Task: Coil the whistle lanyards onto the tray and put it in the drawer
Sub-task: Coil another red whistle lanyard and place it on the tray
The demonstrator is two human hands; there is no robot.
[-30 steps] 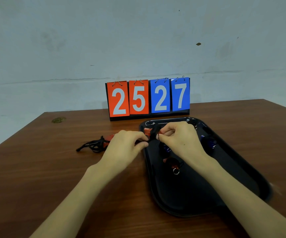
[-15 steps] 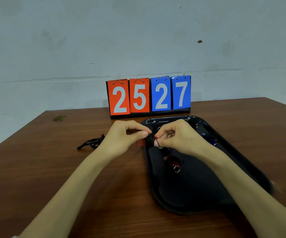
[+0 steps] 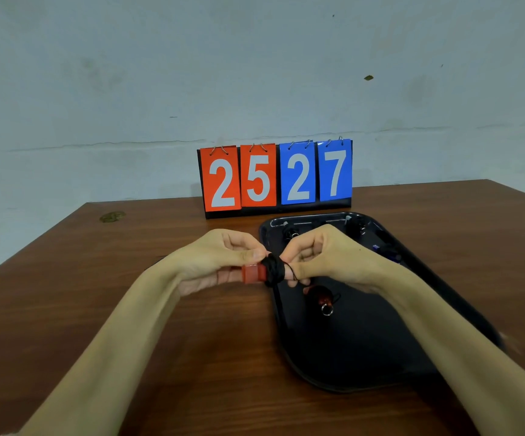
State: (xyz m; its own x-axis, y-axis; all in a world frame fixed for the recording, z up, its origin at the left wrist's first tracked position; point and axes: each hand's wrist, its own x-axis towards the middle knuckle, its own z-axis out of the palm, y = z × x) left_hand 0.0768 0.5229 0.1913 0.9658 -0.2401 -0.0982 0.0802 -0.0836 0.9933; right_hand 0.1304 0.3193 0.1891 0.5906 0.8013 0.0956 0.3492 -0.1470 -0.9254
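My left hand grips a red whistle just above the left rim of the black tray. A black lanyard is wound in a tight bundle around the whistle's end. My right hand pinches the thin free end of that lanyard beside the bundle. On the tray lie a dark red whistle with a metal ring, a blue whistle at the right, and two black coiled bundles near the far rim.
A flip scoreboard reading 25 and 27 stands at the back of the brown wooden table, just behind the tray. A pale wall rises behind the table. A small stain marks the far left of the table.
Both hands have drawn closer to me and lifted slightly. The loose black cord that lay on the table to the left is no longer visible; the lanyard now sits wound on the red whistle.
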